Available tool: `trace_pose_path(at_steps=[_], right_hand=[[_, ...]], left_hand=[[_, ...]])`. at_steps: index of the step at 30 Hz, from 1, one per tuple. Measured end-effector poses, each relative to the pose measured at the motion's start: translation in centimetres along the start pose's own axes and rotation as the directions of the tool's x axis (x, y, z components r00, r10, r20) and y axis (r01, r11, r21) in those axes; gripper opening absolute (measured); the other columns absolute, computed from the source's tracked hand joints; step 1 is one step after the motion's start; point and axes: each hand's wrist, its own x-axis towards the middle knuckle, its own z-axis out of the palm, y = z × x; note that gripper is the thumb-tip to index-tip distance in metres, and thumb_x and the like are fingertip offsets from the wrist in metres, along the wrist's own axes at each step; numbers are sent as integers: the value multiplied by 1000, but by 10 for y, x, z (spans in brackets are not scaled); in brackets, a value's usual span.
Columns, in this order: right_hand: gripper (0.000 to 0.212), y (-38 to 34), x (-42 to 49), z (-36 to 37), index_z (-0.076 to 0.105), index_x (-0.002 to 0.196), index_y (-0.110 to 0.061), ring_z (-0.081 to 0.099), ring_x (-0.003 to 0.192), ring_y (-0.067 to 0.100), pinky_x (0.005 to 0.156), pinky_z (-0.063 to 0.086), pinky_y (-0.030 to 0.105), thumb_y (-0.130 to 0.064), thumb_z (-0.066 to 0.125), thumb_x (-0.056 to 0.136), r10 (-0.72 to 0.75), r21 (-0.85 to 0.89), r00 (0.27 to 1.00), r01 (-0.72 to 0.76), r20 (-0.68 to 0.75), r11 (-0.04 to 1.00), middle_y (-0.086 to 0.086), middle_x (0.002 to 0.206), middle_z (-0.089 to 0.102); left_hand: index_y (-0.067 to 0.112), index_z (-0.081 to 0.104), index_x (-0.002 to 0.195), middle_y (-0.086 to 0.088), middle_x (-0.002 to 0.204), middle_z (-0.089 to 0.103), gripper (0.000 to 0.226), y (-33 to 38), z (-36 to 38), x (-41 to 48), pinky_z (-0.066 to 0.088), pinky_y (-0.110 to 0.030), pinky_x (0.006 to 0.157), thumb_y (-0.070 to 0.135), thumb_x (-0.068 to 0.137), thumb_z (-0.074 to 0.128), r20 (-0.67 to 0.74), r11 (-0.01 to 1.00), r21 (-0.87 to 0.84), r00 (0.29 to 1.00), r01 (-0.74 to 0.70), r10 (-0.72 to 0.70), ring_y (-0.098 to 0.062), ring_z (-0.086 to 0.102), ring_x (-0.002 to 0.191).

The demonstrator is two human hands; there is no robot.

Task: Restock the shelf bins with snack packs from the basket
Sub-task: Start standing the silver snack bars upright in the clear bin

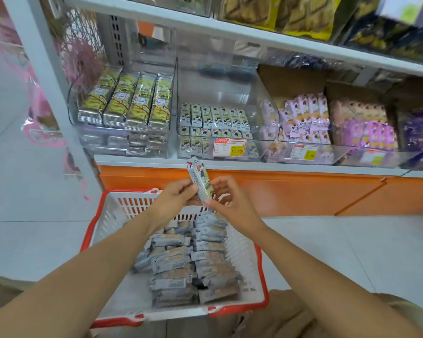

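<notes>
Head view: under both wrists, red-rimmed white basket (108, 223), heaped with grey snack packs (181, 267). Just above basket's far edge, left hand (174, 200) and right hand (231, 206) close together, both pinching single pack (200, 179): left on its side, right at lower end, top end tilted up-left. Beyond fingertips, orange base panel (279, 189). Farther on, straight past hands, clear middle bin (261, 111), partly filled with similar packs, price label (230, 148) on front. Left of it, yellow packs (132, 103); right of it, purple packs (303, 118).
</notes>
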Motion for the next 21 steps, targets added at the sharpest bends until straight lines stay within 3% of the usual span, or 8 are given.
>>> trace_pose_path(at_steps=[5, 8, 9, 11, 14, 15, 18, 21], right_hand=[[32, -15, -2, -11, 58, 109, -18, 59, 83, 15, 70, 50, 26, -13, 75, 83, -72, -85, 996, 68, -46, 994, -2, 94, 63], [30, -26, 1, -22, 60, 108, -20, 59, 82, 10, 73, 51, 24, -15, 75, 84, -79, -84, 993, 71, -91, 994, -4, 94, 62], [29, -31, 4, -26, 61, 108, -21, 58, 82, 9, 73, 51, 23, -16, 75, 84, -85, -88, 989, 75, -118, 993, -3, 94, 63], [28, -40, 13, -37, 62, 107, -23, 58, 80, 6, 73, 50, 20, -16, 75, 83, -107, -112, 977, 87, -184, 990, -2, 93, 63], [28, -55, 36, -55, 64, 110, -19, 58, 77, 1, 71, 52, 19, -14, 74, 84, -132, -201, 955, 80, -264, 976, -4, 89, 63], [29, -58, 45, -61, 65, 112, -15, 58, 75, 0, 71, 54, 19, -14, 73, 85, -139, -245, 946, 67, -292, 967, -4, 87, 63], [29, -64, 77, -77, 67, 115, -11, 58, 73, 0, 73, 55, 19, -18, 72, 87, -153, -400, 918, -7, -366, 917, -7, 84, 62], [31, -64, 110, -88, 67, 117, -12, 58, 74, 3, 77, 53, 23, -23, 70, 89, -113, -519, 913, -118, -392, 846, -3, 89, 65]], left_hand=[[-3, 58, 125, -18, 113, 69, 28, 17, 12, 0, 56, -31, 89, 7, 103, 43, 5, 999, 8, 999, -38, 38, -27, 69, 101], [7, 64, 119, -9, 109, 70, 24, 31, 13, 5, 55, -29, 87, 13, 102, 49, -47, 962, 236, 987, -139, 154, -25, 66, 99], [12, 65, 119, -5, 110, 69, 23, 35, 10, 7, 52, -27, 86, 15, 101, 51, -78, 899, 393, 968, -192, 240, -20, 63, 100], [17, 65, 121, 0, 114, 62, 26, 44, 3, 10, 41, -25, 86, 14, 98, 53, -97, 629, 728, 868, -272, 488, -14, 56, 104], [15, 65, 118, -6, 121, 58, 33, 57, -12, 16, 29, -40, 104, 6, 87, 59, 33, 238, 928, 697, -288, 716, -25, 49, 122], [14, 64, 120, -8, 127, 57, 37, 59, -17, 21, 26, -46, 111, 7, 84, 61, 72, 156, 952, 691, -262, 719, -28, 44, 129], [16, 52, 138, -10, 149, 44, 57, 60, -31, 30, 12, -53, 120, 18, 82, 64, 123, -28, 990, 766, -136, 631, -30, 26, 146], [16, 37, 149, -11, 157, 32, 74, 50, -43, 36, 6, -56, 120, 24, 82, 67, 129, -118, 990, 799, -73, 588, -30, 17, 149]])
